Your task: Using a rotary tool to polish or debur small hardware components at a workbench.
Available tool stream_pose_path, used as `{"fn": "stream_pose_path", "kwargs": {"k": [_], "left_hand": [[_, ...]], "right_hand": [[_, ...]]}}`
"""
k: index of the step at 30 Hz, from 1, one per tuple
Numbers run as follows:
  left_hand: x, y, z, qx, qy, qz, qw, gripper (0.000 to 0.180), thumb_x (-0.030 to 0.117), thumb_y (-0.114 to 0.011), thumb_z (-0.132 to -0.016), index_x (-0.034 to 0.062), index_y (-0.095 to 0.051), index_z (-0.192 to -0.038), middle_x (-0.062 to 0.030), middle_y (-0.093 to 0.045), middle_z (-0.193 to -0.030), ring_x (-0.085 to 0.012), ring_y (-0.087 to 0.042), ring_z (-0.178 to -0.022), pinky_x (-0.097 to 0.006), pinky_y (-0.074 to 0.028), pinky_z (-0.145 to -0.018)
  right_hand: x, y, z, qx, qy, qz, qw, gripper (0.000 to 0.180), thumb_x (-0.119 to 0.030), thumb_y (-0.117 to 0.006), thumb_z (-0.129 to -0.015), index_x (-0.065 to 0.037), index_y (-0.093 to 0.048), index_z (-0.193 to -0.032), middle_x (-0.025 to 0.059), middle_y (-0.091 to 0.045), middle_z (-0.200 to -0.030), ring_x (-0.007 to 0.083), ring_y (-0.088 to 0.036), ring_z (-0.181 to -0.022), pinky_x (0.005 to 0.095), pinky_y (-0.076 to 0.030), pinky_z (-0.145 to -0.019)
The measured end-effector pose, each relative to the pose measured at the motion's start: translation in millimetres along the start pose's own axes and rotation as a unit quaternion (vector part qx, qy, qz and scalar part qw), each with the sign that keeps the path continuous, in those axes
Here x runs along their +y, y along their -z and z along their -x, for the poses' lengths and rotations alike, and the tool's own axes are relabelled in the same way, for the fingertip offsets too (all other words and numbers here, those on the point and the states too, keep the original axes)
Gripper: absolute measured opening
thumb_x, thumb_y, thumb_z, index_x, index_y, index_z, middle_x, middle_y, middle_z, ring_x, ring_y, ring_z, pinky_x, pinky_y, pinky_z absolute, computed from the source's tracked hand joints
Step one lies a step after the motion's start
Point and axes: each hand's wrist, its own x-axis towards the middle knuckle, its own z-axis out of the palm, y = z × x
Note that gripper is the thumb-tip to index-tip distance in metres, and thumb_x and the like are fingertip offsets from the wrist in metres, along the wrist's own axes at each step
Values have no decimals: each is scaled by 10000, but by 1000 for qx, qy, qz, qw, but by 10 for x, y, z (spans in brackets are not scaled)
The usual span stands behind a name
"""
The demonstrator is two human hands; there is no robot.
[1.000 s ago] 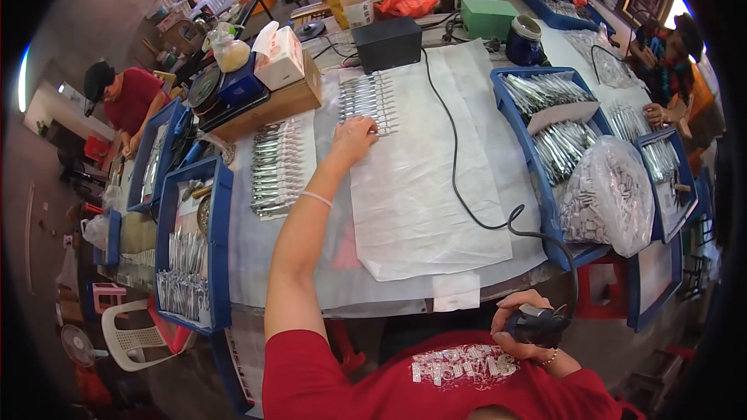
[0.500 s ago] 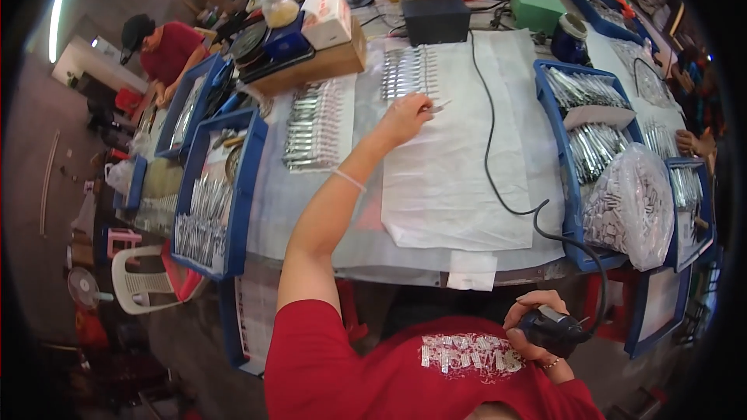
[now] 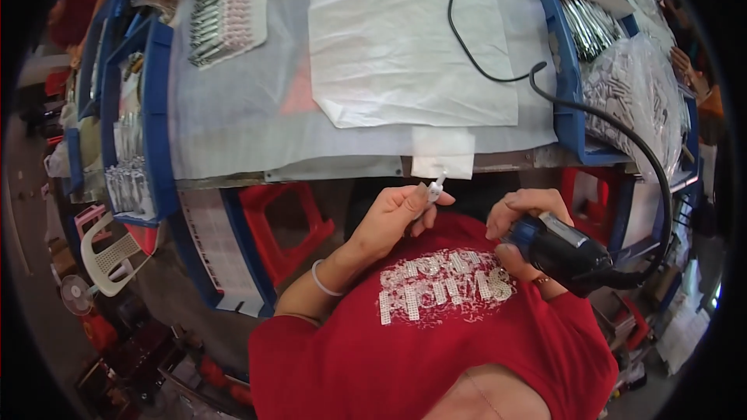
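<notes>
Close to the table's front edge, my left hand (image 3: 397, 218) pinches a small white-and-silver piece (image 3: 436, 188) between thumb and fingertips. Its narrow tip points up and away, in front of a white cloth patch (image 3: 443, 152) hanging over the edge. To the right, my right hand (image 3: 533, 222) is wrapped round a black corded electric screwdriver (image 3: 568, 253), which lies across my palm. The screwdriver's tip is hidden by my fingers. Both hands are in front of my chest, apart from each other. Silver-and-white pieces (image 3: 226, 12) lie in a neat row at the table's left.
A white sheet (image 3: 412, 47) covers the table's middle, crossed by the black cord (image 3: 467, 39). Blue trays (image 3: 572, 93) hold silver parts and a plastic bag of small pieces (image 3: 634, 101) at right. Another blue tray (image 3: 159, 120) stands left. Red stools (image 3: 292, 225) sit below.
My left hand has come back from the far row to my chest, with the small piece pinched in it. My right hand keeps the screwdriver. The view has tilted down.
</notes>
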Motion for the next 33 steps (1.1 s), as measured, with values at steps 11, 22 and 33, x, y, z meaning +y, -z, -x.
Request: {"fn": "stream_pose_path", "kwargs": {"k": [11, 22, 33], "left_hand": [[-423, -42, -264, 8, 63, 277, 959, 410, 405, -432, -974, 32, -593, -924, 10, -509, -641, -64, -406, -464, -203, -313, -421], [-589, 4, -301, 28, 29, 269, 962, 390, 375, -439, -979, 21, -600, -952, 20, -483, -638, -43, -351, -459, -190, -265, -420], [-475, -87, -282, 77, 48, 218, 972, 219, 189, -500, -968, 2, -609, -1004, 37, -447, -641, -27, -339, -484, -183, -250, -426]], "right_hand": [[326, -192, -80, 86, -190, 38, 977, 380, -26, -733, -689, 13, -546, -1018, 66, -690, -845, 80, -635, -784, 232, -497, -722], [418, -190, -243, -28, -273, 133, 952, 393, -66, -751, -692, -4, -554, -1027, 68, -680, -821, 123, -665, -772, 251, -499, -707], [148, -69, -439, -32, 149, -56, 987, 544, -172, -770, -753, -47, -404, -1136, 108, -610, -764, 203, -628, -619, 326, -523, -518]]}}
